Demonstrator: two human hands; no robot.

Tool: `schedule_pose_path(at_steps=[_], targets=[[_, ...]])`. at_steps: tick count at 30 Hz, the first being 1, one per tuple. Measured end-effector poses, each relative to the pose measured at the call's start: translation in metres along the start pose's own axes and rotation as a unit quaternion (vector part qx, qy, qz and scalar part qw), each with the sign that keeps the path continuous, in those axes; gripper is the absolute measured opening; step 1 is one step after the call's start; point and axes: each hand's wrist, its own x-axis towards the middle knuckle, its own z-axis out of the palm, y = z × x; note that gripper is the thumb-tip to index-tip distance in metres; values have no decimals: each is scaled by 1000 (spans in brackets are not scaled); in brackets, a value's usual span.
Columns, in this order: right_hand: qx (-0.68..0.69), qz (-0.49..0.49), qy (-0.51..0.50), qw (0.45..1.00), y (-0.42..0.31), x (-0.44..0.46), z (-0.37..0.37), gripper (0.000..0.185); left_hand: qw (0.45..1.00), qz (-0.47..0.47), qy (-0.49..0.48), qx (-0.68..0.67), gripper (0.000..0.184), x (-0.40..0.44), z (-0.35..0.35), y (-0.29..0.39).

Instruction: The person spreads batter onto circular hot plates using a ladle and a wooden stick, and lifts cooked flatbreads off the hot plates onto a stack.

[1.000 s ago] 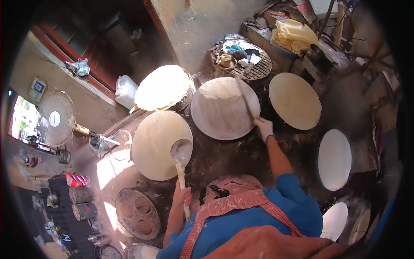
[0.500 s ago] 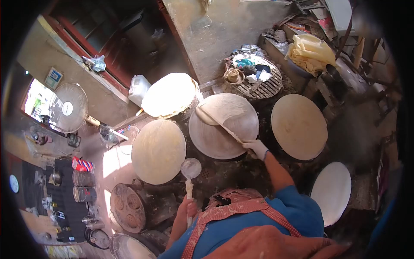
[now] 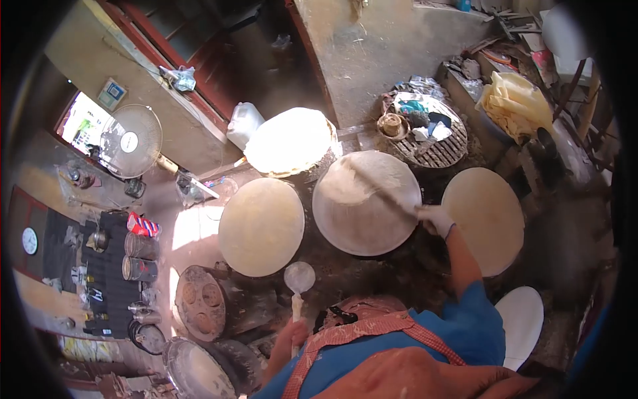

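Note:
My right hand, in a whitish glove, grips one end of a long wooden spreader. The spreader is blurred and lies across the middle round griddle. Pale batter covers the griddle's upper left part, with thinner streaks over the rest. Close to my body, my left hand is closed round the handle of a ladle, whose pale-coated bowl points away from me. On either side are two more round plates covered with pale thin sheets, a left sheet and a right sheet.
A brightly lit stack of pale flatbreads stands behind the left plate. A slatted round rack holds cloths and a bowl. Yellowish folded sheets fill a basin at the right. A fan stands left, and a white disc at lower right.
My right hand has moved right with the spreader, and the batter patch on the middle griddle looks different. The view has shifted slightly. My left hand still holds the ladle.

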Motion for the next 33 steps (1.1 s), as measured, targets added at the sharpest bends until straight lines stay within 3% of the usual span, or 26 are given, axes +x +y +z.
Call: schedule_pose_path(at_steps=[2,4,6,11,14,15,18,19,21,24,25,26,27,29,32,33], targets=[[38,-81,24,996,-25,16,7,40,1000,9,21,-1,18,4,-3,0],[-57,-24,-32,998,-23,32,22,39,999,6,37,-4,15,2,0,-2],[-31,30,-141,989,-10,35,31,45,999,3,38,-9,11,5,13,1],[-103,49,-164,980,-1,24,-11,45,999,-15,32,-11,6,3,9,3],[-29,-77,-65,994,-40,43,3,39,993,-61,-52,-83,17,9,-29,-1],[-81,-58,-66,993,-49,55,10,40,985,-83,-91,-120,20,9,-40,-4],[-123,-1,-156,980,-22,83,18,36,981,-94,64,-156,25,0,-12,-2],[-117,29,-200,972,-20,72,17,33,978,-121,-10,-169,25,1,-18,-2],[-115,85,-248,958,-19,45,4,24,979,-108,17,-174,25,0,-37,-5],[-161,40,-187,968,-19,30,-13,35,981,-69,8,-183,24,-1,-35,-11],[-182,2,-186,966,-30,32,-16,25,981,-52,18,-189,24,-6,-26,-13],[-180,-52,-185,965,-40,43,-11,28,981,-37,30,-190,23,-8,-22,-11],[-174,-104,-182,962,-55,52,-3,32,975,-57,-7,-214,25,-8,-37,-13],[-149,-132,-80,977,-68,83,25,34,965,-83,-92,-231,27,-5,-48,-15],[-224,-13,-209,952,-44,126,26,36,956,-108,-125,-242,31,-11,-44,-16],[-212,-38,-245,945,-24,129,17,38,956,-106,-130,-241,32,-11,-46,-18]])
